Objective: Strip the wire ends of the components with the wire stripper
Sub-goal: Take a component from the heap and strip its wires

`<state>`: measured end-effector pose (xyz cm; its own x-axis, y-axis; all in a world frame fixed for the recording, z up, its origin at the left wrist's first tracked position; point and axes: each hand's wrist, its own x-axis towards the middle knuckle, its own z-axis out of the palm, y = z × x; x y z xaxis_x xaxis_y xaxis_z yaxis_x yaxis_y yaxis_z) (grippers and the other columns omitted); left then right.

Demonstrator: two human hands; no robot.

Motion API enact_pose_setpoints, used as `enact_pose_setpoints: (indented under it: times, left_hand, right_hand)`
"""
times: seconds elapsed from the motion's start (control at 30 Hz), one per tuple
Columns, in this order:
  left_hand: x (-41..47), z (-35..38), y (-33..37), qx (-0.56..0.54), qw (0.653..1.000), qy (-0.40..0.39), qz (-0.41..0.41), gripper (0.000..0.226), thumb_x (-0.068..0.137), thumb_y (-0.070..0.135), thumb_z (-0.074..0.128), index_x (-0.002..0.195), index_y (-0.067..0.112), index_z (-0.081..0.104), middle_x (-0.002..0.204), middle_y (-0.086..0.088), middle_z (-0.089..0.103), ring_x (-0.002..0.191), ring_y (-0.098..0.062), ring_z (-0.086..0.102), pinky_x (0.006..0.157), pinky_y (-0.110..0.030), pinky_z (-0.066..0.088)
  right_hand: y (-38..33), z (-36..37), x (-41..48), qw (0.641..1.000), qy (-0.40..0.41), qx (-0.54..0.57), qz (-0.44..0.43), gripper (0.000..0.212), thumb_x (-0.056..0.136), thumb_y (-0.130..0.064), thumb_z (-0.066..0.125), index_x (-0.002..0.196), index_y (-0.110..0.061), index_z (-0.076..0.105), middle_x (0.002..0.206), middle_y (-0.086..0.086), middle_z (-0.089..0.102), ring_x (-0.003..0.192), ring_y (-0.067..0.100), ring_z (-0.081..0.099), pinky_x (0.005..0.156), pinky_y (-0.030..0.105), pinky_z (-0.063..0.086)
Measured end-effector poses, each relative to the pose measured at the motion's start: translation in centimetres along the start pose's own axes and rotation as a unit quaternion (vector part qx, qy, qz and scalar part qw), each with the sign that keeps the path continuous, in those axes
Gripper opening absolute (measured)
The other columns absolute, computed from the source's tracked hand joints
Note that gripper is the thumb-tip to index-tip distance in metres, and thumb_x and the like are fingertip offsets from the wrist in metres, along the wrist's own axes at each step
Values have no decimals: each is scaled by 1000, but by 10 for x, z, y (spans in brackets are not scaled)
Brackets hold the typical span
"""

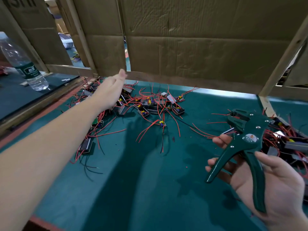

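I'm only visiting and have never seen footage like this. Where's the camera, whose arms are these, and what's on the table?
No machine here: one camera, worn on a person's head, looks down at their own bare hands. The left hand is stretched out, fingers open, above a pile of small components with red and black wires on a green mat. The right hand grips a green wire stripper, a plier-like tool for peeling insulation off wire ends. More components lie to its right. A water bottle stands far left; cardboard walls the back.
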<state>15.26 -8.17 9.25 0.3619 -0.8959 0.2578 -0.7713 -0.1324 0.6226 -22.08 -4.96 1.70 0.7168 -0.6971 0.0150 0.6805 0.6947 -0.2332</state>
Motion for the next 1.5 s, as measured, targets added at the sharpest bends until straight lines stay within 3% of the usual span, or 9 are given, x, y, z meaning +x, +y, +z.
enact_pose_setpoints:
  times: [0.07,0.2,0.4,0.63,0.87,1.07,1.2,1.33,1.5]
  left_hand:
    - [3,-1,-21,85,996,3,8,39,103,37,25,104,16,58,87,1,60,79,-13,55,77,-34,39]
    - [2,3,-58,274,955,-111,-31,61,85,-2,46,141,23,44,150,-5,36,135,-31,38,103,-48,40]
    - [-3,9,-64,462,886,-29,10,24,95,36,54,116,36,66,118,3,65,113,-28,52,95,-42,32]
    - [-1,-16,-30,209,956,204,-7,31,91,43,56,88,18,75,88,-10,72,91,-35,63,87,-41,47]
    - [18,-49,-6,-81,984,156,-14,18,93,29,60,87,17,72,76,1,71,60,-10,68,60,-24,54]
    - [17,-66,-34,419,897,-56,-131,32,91,29,59,72,3,61,82,-16,63,76,-32,57,79,-37,53]
    - [-7,-42,-58,391,874,-184,-222,53,80,63,64,92,11,69,100,-10,68,92,-28,64,83,-34,53]
    - [-17,-19,-65,417,891,-43,-175,32,83,50,66,83,18,70,86,-3,67,91,-26,62,88,-38,44]
    - [-14,-14,-56,225,953,18,-201,23,89,37,64,75,19,69,95,-11,70,95,-32,62,90,-41,50]
  right_hand:
    - [-1,0,1,1000,9,9,9,57,97,-7,30,138,15,-3,142,36,5,112,67,36,103,72,6]
    - [3,2,-1,1000,-11,3,8,56,98,-9,24,139,15,-6,142,35,-1,117,65,31,102,62,-16]
    - [4,1,2,998,-62,5,-4,57,98,-8,22,134,8,-20,138,29,-22,119,65,28,101,60,-21]
    - [-4,0,10,999,-30,9,-44,61,94,-3,40,137,17,2,140,39,16,105,67,43,98,74,23]
    - [-7,-1,11,999,-32,13,-28,60,94,-3,39,138,18,5,137,43,23,105,68,43,98,75,20]
    - [-5,-3,8,999,-44,-13,-21,56,97,-6,30,139,17,1,140,42,15,111,68,36,103,72,6]
    - [-3,0,8,998,-23,-23,-44,58,95,-6,36,136,19,4,141,38,14,107,67,41,100,74,17]
    - [-4,-3,18,997,-25,-33,-66,67,85,-3,57,136,19,20,132,41,39,94,65,52,89,73,36]
    - [-3,-5,10,1000,-20,-7,-15,57,95,-4,36,137,17,3,137,43,25,108,68,40,101,73,17]
